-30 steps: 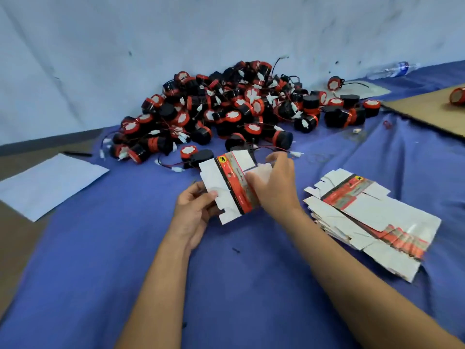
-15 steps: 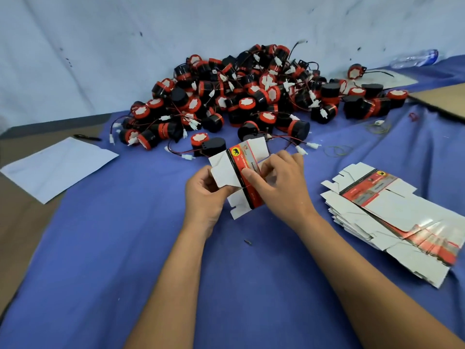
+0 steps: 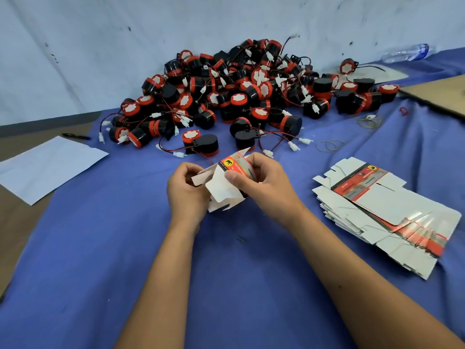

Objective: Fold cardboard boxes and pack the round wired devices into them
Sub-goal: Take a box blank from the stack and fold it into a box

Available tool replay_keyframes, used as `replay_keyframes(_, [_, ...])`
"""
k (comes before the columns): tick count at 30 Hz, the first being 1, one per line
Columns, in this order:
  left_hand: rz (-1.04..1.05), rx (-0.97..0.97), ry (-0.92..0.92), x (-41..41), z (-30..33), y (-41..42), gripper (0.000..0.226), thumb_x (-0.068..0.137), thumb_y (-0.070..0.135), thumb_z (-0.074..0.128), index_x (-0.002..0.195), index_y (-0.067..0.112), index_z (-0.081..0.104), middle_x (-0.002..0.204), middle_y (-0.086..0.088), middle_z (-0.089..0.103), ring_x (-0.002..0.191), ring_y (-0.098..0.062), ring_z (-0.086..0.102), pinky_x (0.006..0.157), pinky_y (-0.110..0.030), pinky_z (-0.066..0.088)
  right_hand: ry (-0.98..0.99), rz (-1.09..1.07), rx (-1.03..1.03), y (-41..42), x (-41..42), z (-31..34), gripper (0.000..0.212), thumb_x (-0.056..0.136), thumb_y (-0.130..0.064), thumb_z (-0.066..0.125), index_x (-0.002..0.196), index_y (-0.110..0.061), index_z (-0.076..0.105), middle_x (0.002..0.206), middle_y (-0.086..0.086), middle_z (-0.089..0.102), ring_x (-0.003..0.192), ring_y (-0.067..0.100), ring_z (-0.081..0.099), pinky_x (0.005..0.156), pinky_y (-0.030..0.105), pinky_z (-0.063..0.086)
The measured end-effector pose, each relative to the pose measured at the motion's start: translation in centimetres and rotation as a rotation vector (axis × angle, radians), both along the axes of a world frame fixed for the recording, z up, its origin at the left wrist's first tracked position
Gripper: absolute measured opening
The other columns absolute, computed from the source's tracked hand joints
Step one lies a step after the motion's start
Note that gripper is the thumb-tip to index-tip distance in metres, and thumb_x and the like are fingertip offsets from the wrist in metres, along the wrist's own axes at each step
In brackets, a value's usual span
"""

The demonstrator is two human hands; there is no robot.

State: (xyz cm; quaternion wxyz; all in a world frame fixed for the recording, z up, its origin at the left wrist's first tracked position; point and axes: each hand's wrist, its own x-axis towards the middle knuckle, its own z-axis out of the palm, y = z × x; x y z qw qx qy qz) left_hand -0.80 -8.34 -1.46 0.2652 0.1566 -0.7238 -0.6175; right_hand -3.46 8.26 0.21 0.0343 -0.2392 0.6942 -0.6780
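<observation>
Barely started tbh: both hands, left point(image 3: 187, 191) and right point(image 3: 261, 187), grip one half-folded box point(image 3: 226, 183) mid-frame. Devices point(image 3: 231, 94) all piled up top, flats point(image 3: 385, 215) stacked right, nothing packed.

Two bare forearms reach in from the lower edge of the view, with no sleeve, watch, band or glove visible on either. The left hand point(image 3: 187, 191) and the right hand point(image 3: 264, 183) carry no rings, and the right thumb shows a short, plain nail. Both hands lie just left of the stack of flat boxes point(image 3: 382, 215).
</observation>
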Motion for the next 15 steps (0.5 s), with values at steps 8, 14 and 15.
replay_keyframes(8, [-1.047,0.427,-0.017,1.9,1.4,-0.2,0.108,0.072,0.039,0.092,0.160,0.024,0.032,0.151,-0.013,0.054,0.136,-0.029,0.054,0.113,-0.046,0.047,-0.205,0.172,-0.347,0.4,0.1,0.8,0.030,0.083,-0.035,0.078,0.095,-0.013,0.061,0.085,0.006,0.070,0.076,0.019,0.066,0.065,0.030,0.053])
replay_keyframes(14, [-0.784,0.451,-0.008,1.7,1.7,1.5,0.115,0.061,0.054,0.095,0.157,0.024,0.037,0.129,0.000,0.068,0.120,-0.020,0.065,0.096,-0.038,0.056,-0.285,0.342,-0.370,0.5,0.7,1.4,0.025,0.097,-0.028,0.054,0.097,-0.004,0.057,0.081,0.004,0.063,0.071,0.016,0.059,0.066,0.029,0.047])
replay_keyframes(15, [-0.730,0.471,0.025,1.6,1.8,1.5,0.113,0.061,0.053,0.095,0.156,0.026,0.040,0.130,0.000,0.068,0.120,-0.020,0.065,0.094,-0.039,0.057,-0.280,0.351,-0.361,0.3,0.8,1.3,0.029,0.097,-0.029,0.053,0.104,-0.001,0.058,0.085,0.007,0.065,0.075,0.019,0.061,0.070,0.031,0.048])
